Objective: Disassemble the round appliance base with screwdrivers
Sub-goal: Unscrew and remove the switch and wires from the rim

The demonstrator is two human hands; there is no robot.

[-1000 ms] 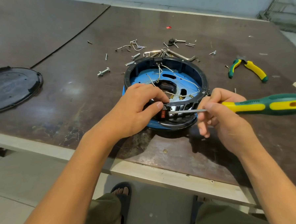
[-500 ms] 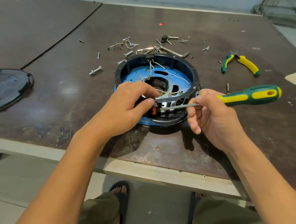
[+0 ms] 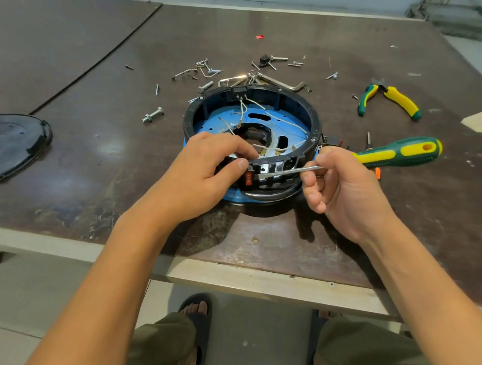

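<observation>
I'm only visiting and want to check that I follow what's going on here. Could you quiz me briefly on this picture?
1. True or false: the pliers lie inside the round base.
2. Which hand holds the screwdriver? A) left hand B) right hand C) neither
3. Fill in: the screwdriver's tip is at the round base's ___ wall (near or far).
Key: 1 false; 2 B; 3 near.

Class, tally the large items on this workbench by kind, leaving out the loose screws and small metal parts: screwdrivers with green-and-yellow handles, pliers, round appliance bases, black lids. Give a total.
screwdriver: 1
pliers: 1
round appliance base: 1
black lid: 1
Total: 4
</observation>
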